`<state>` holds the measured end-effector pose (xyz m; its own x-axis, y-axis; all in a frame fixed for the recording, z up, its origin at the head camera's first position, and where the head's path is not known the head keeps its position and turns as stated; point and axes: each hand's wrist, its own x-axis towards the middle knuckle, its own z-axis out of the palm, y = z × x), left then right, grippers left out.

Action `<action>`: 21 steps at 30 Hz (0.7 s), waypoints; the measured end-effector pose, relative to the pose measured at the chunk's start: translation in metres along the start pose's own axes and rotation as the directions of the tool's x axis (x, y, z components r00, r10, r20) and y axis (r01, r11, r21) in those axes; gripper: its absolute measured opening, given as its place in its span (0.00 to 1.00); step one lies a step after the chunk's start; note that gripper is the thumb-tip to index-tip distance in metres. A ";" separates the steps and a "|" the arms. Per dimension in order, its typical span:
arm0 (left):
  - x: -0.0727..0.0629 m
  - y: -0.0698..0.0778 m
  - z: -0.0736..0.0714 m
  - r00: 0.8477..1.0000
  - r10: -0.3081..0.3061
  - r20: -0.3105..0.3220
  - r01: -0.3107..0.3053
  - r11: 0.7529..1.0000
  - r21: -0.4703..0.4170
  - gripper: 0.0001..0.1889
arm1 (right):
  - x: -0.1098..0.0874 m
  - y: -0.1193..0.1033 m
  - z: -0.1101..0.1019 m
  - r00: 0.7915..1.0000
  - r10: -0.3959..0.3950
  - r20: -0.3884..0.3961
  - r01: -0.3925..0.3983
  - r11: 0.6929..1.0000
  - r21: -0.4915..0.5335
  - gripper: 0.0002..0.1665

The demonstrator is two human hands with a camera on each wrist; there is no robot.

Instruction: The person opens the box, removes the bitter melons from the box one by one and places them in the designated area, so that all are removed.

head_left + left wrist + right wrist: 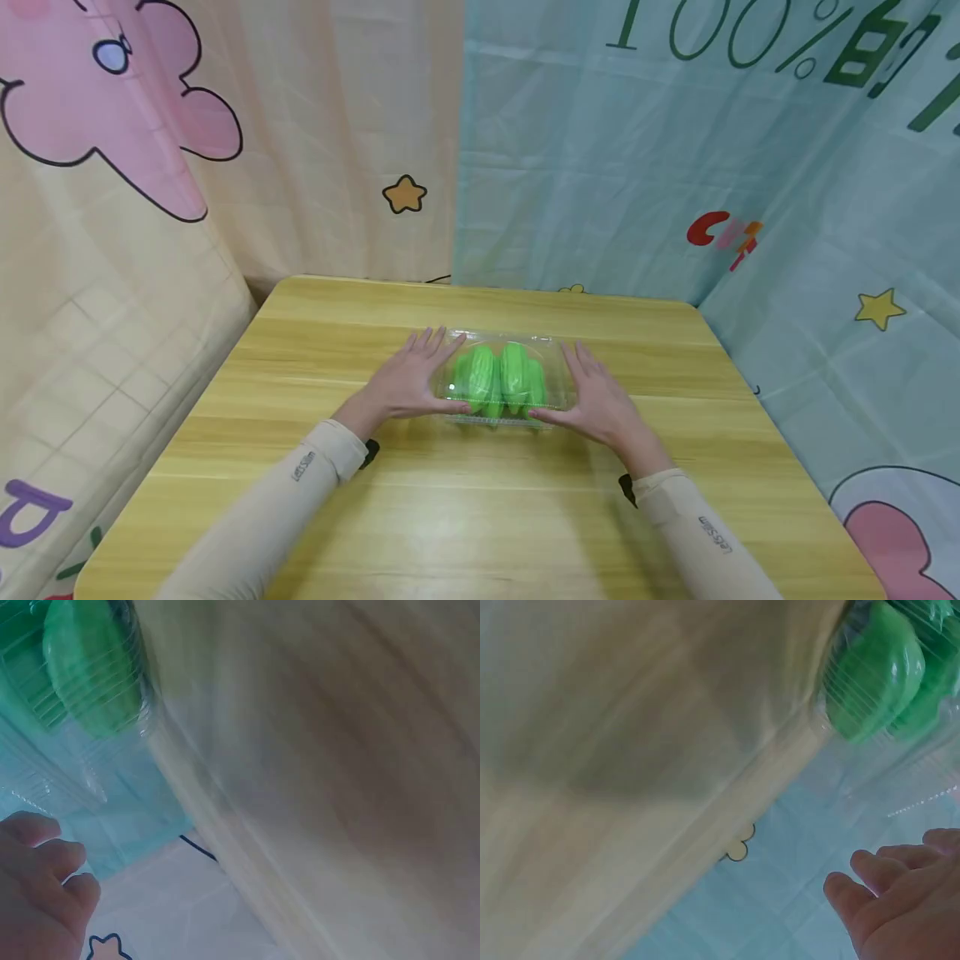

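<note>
A clear plastic clamshell box lies on the wooden table, with several bright green, ribbed, elongated vegetable-like pieces inside it. My left hand is at the box's left side, fingers spread toward the back and thumb stretched along the front edge. On the opposite side my right hand mirrors it, its thumb overlapping the front right corner. Both wrist views show extended fingers standing off from the see-through wall, with a green piece visible through the plastic on the left and another green piece on the right.
The light wooden table has rounded back corners. Printed curtains hang behind it and along both sides, close to its edges. Dark bands sit at the wrists, below light sleeves.
</note>
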<state>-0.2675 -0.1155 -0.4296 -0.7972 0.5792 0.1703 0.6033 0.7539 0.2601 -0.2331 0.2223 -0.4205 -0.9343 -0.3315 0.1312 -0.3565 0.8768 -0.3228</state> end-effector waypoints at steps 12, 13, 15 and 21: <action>-0.013 0.000 0.016 1.000 -0.028 0.002 0.027 0.988 -0.150 0.64 | -0.017 0.009 0.027 0.998 0.023 -0.053 -0.012 0.979 0.204 0.71; -0.013 0.000 0.017 1.000 -0.027 -0.003 0.026 0.989 -0.145 0.65 | -0.018 0.009 0.027 0.998 0.018 -0.053 -0.006 0.978 0.208 0.70; -0.014 0.001 0.018 0.999 -0.033 -0.014 0.030 0.990 -0.135 0.64 | -0.019 0.010 0.029 0.998 0.002 -0.056 0.010 0.977 0.211 0.69; -0.021 0.008 0.022 0.996 -0.066 -0.065 0.059 0.993 -0.102 0.61 | -0.022 0.014 0.034 0.996 -0.059 -0.071 0.074 0.968 0.239 0.66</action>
<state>-0.2453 -0.1150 -0.4517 -0.8352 0.5067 0.2138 0.5494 0.7512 0.3658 -0.2175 0.2302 -0.4599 -0.9088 -0.3571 0.2159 -0.4163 0.7408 -0.5272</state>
